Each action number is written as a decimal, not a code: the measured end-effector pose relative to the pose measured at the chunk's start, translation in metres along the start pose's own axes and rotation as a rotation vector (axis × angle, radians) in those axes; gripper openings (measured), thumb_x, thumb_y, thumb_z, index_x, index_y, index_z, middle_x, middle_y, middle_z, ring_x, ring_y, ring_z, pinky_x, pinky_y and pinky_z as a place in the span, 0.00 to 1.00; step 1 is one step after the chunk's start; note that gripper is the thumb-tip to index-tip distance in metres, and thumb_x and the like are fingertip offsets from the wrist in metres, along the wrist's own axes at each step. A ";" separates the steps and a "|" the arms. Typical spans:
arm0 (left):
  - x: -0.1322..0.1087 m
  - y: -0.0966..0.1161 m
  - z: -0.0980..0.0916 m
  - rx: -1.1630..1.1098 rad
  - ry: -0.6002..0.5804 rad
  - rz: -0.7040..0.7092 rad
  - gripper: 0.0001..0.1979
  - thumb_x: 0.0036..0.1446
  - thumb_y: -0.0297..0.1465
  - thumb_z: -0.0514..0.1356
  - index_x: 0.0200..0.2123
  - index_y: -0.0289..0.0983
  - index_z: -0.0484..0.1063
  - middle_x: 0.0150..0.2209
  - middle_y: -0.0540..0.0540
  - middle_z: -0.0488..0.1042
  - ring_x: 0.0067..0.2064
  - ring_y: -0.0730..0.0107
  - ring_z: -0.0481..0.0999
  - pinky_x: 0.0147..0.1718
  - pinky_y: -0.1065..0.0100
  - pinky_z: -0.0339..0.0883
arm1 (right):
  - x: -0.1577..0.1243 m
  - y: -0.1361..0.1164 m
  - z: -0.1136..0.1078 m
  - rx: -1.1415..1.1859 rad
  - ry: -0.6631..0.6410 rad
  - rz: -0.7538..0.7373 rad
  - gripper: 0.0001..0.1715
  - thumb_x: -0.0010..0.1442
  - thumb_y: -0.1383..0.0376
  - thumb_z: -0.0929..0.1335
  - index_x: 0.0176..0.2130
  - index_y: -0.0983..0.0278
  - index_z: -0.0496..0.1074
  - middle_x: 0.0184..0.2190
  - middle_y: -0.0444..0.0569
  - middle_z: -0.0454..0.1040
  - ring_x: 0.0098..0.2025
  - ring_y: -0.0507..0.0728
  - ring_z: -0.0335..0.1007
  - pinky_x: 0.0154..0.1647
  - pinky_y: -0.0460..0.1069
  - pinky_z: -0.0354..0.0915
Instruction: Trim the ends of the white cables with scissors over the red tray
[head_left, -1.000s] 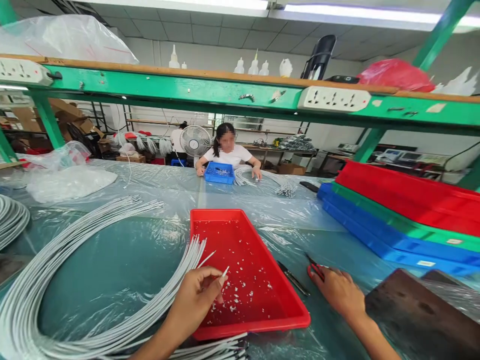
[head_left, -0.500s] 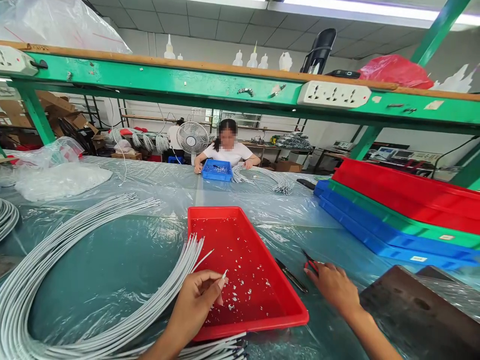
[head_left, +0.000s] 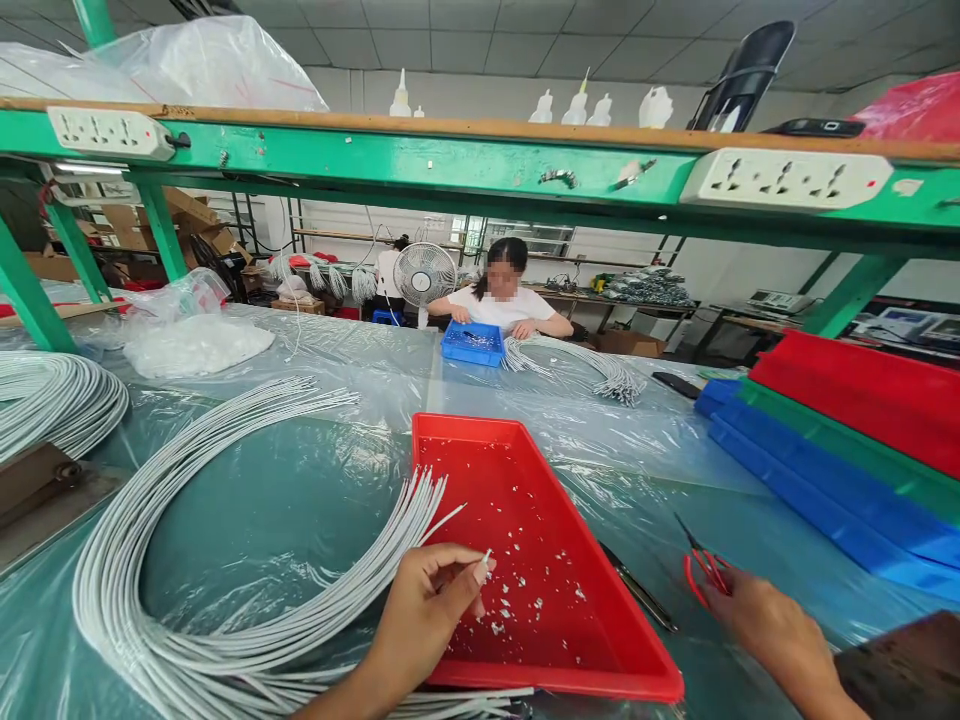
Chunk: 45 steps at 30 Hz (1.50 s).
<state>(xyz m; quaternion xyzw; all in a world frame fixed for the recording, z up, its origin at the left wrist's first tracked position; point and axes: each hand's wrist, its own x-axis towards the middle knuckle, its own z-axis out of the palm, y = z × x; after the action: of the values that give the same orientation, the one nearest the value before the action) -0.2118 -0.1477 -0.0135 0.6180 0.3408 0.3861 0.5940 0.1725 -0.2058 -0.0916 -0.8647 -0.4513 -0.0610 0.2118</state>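
Observation:
My left hand (head_left: 431, 615) pinches the end of a thin white cable (head_left: 485, 558) over the near left edge of a red tray (head_left: 630, 660). Small white snippets lie scattered on the tray's floor. A large looped bundle of white cables (head_left: 187, 520) curves across the table to the left, its ends fanning against the tray. My right hand (head_left: 772, 630) rests on the table right of the tray, fingers closed on the red handles of small scissors (head_left: 701, 565). A dark slim tool (head_left: 637, 598) lies between tray and scissors.
Stacked red, green and blue trays (head_left: 847, 450) stand at the right. A person across the table works beside a blue tray (head_left: 472, 345) and more cables. Another cable coil (head_left: 52, 400) lies far left. A green shelf frame (head_left: 420, 170) with power strips spans overhead.
The view has swung to the left, so everything sits further right in frame. My right hand now holds the red scissors more plainly; my left keeps its pinch on the cable end.

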 end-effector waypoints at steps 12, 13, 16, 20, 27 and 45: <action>-0.007 -0.002 0.002 0.093 0.070 0.025 0.15 0.52 0.39 0.57 0.30 0.32 0.75 0.20 0.48 0.69 0.24 0.72 0.63 0.25 0.72 0.57 | -0.083 -0.176 -0.053 0.621 -0.325 -0.403 0.14 0.48 0.57 0.68 0.29 0.62 0.60 0.23 0.41 0.62 0.25 0.51 0.60 0.24 0.42 0.60; -0.008 -0.002 0.001 0.091 0.065 0.030 0.15 0.53 0.38 0.56 0.31 0.32 0.75 0.20 0.49 0.68 0.24 0.73 0.63 0.25 0.72 0.57 | -0.088 -0.182 -0.053 0.571 -0.348 -0.416 0.14 0.48 0.56 0.68 0.27 0.62 0.60 0.22 0.40 0.60 0.24 0.50 0.58 0.23 0.42 0.59; -0.010 -0.001 0.000 0.086 0.039 0.053 0.15 0.56 0.37 0.54 0.32 0.32 0.74 0.21 0.50 0.67 0.25 0.73 0.62 0.26 0.73 0.56 | -0.098 -0.190 -0.049 0.414 -0.388 -0.434 0.18 0.44 0.55 0.69 0.24 0.61 0.58 0.19 0.38 0.59 0.22 0.50 0.54 0.21 0.42 0.55; -0.012 0.000 0.001 0.120 -0.015 0.092 0.15 0.57 0.37 0.52 0.30 0.33 0.73 0.23 0.50 0.67 0.26 0.74 0.60 0.26 0.73 0.55 | -0.105 -0.194 -0.045 0.319 -0.444 -0.461 0.19 0.43 0.55 0.70 0.23 0.61 0.57 0.19 0.38 0.61 0.21 0.49 0.52 0.20 0.42 0.51; -0.012 -0.006 0.000 0.191 -0.023 0.126 0.15 0.57 0.37 0.53 0.30 0.33 0.72 0.24 0.48 0.69 0.26 0.72 0.63 0.26 0.74 0.57 | -0.112 -0.205 -0.052 0.307 -0.506 -0.467 0.25 0.43 0.53 0.69 0.20 0.61 0.51 0.16 0.36 0.55 0.20 0.49 0.46 0.19 0.42 0.45; -0.012 0.001 -0.002 0.145 -0.137 0.167 0.17 0.58 0.35 0.51 0.27 0.31 0.73 0.23 0.48 0.69 0.25 0.74 0.63 0.25 0.74 0.56 | -0.116 -0.214 -0.065 0.178 -0.505 -0.436 0.25 0.46 0.51 0.67 0.20 0.61 0.48 0.16 0.36 0.53 0.21 0.50 0.42 0.20 0.44 0.43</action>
<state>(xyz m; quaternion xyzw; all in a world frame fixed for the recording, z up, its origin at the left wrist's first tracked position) -0.2194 -0.1578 -0.0129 0.7104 0.2741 0.3654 0.5353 -0.0623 -0.2136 -0.0004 -0.7140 -0.6671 0.1508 0.1498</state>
